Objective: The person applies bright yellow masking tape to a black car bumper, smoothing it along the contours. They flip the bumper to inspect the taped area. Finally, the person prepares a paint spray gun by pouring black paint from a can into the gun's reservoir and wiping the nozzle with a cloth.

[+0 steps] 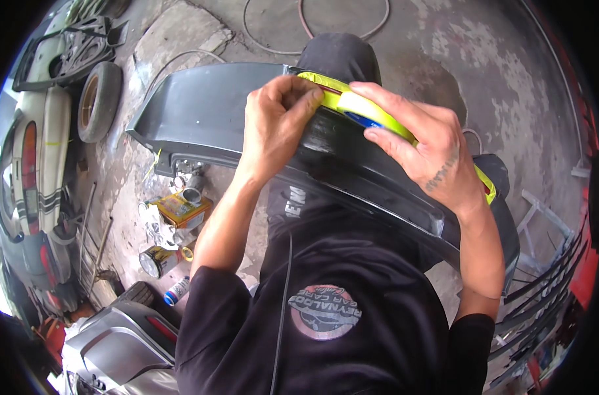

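A dark grey car spoiler [207, 105] lies across my knees. Its far edge, from the middle toward the right, carries bright yellow masking tape. My right hand [431, 145] grips the roll of yellow masking tape [352, 105], thumb on the near side and fingers along the far side; a blue core shows inside the roll. With thumb and fingers pinched together, my left hand [273, 125] holds the tape against the spoiler's edge, just left of the roll. A narrow reddish line shows along the edge between both hands. The left fingertips are partly hidden.
On the concrete floor to the left stand a yellow can [181, 210], a round tin [156, 262] and a blue-white spray can [177, 291]. Farther left are a tyre [100, 102] and car body parts. A grey bumper [122, 349] lies lower left. A hose [266, 43] curls beyond my knees.
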A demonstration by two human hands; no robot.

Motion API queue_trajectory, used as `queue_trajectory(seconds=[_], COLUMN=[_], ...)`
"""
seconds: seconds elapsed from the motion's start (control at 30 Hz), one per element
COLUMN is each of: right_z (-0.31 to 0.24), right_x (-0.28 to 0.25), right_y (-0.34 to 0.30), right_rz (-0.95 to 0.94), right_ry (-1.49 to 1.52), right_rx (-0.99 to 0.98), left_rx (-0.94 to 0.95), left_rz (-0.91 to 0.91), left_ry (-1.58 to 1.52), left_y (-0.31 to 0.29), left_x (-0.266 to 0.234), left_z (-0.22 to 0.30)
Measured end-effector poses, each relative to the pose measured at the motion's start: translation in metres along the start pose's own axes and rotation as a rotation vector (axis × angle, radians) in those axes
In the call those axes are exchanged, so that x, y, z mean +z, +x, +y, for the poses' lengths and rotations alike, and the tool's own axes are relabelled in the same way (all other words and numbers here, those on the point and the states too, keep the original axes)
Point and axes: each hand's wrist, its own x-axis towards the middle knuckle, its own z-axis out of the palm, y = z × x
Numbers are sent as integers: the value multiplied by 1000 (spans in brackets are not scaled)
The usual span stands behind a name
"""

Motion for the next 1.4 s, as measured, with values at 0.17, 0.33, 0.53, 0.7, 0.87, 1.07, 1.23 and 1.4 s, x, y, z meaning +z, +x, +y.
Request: queue_trajectory(seconds=[0.17,0.33,0.53,0.7,0.87,1.07,1.23,1.4], right_z=[-2,-3,-6,-5,-7,-5,2,4], right_x=[-9,-10,-2,1,1,2,6,6], right_y=[22,32,42,43,47,48,45,44], right_rz=[-101,-210,-308,-328,-373,-366,-194,-155], right_ry=[-342,-422,-555,-593,-587,-599,-551,-526], right_rx=[-47,80,88,86,117,111,-53,-82], left_rx=[124,275,299,249,226,247,277,132], left_rz=[131,193,233,197,183,199,214,270], left_ry=[98,252,383,366,378,412,450,414], left_y=[20,28,23,23,22,22,22,26], left_x=[-4,1,9,9,8,11,12,6], left_z=[-6,-13,-20,-20,-18,-22,-25,-23])
